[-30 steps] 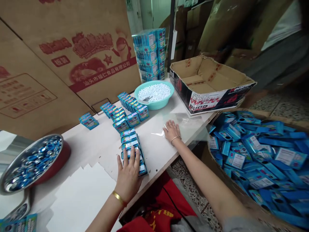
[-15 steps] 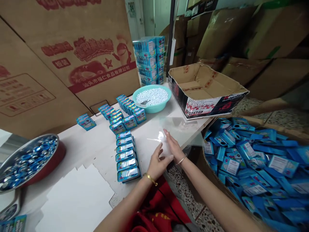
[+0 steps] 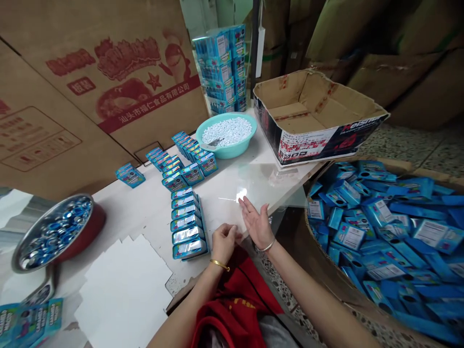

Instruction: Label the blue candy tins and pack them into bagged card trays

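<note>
My right hand (image 3: pixel 258 224) is open, palm turned up and fingers spread, over the front edge of a clear plastic sheet (image 3: pixel 266 186). The sheet lies glossy on the white table and juts past its right edge. My left hand (image 3: pixel 224 244) is beside it, thumb and fingers pinched together near the table's front edge; what they hold, if anything, is hidden. Just left of that hand stands a row of small blue candy boxes (image 3: pixel 186 223). Behind them, more blue boxes (image 3: pixel 192 174) stand in rows.
A turquoise basin (image 3: pixel 232 151) of white pellets sits at the back, beside a cut-down carton (image 3: pixel 308 140). Wrapped box stacks (image 3: pixel 221 67) rise behind. Left are a red-sided bowl (image 3: pixel 81 241) of shiny blue pieces and white card (image 3: pixel 119 290). A large carton (image 3: pixel 311 241) of blue boxes stands right.
My hands have parted: the right has turned from edge-on to palm up, and the left has drawn back toward me, its fingers closing into a pinch. The view has tilted down slightly.
</note>
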`<state>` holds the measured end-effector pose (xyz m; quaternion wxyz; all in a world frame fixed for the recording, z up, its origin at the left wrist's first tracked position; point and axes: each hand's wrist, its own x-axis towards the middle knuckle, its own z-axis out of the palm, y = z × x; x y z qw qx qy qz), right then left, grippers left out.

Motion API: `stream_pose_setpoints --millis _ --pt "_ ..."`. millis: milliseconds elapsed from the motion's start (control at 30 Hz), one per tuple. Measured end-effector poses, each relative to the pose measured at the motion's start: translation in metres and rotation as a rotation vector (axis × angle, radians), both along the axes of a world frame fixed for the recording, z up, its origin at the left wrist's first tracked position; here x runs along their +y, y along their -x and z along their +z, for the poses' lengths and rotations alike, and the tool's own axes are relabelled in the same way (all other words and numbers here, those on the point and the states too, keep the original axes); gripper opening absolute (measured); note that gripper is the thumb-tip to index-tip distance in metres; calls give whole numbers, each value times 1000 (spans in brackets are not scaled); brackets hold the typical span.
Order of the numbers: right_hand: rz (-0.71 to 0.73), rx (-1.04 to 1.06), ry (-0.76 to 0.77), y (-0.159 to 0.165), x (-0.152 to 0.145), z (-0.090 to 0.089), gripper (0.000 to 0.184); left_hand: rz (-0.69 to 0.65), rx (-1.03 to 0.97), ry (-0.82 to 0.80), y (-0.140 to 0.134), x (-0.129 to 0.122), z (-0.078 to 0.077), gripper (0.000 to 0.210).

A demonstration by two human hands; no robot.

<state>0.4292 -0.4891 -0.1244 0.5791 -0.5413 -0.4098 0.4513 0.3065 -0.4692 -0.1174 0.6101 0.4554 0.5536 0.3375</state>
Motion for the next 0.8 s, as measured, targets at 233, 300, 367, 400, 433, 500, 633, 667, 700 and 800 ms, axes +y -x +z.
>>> stream_pose_setpoints --millis 233,300,367,400,433,500,633,667,700,800 --pt "37 -539 -67 4 -49 11 57 -84 176 -173 2 14 15 47" --pt "13 -508 -31 4 -54 14 33 -178 214 -260 0 15 21 47" --pt "-24 -457 -9 -1 -54 15 31 -267 222 -312 0 14 26 48" --pt "-47 -429 -3 -4 -52 15 32 -298 210 -318 1 14 28 48" --pt "-73 -393 2 -9 -51 14 32 -325 192 -323 2 13 29 48" --pt "-130 -287 32 -17 -49 13 32 -376 170 -372 3 11 32 45" --pt "-115 -332 82 -18 -53 15 29 -387 244 -535 -2 8 36 34" --pt "-82 -435 77 -15 -55 17 33 -359 270 -555 -5 7 36 31" --pt "-56 -547 69 -12 -57 19 37 -339 296 -572 -7 7 38 28" --pt "-128 -788 72 -13 -64 31 30 -375 426 -681 -13 8 48 20"
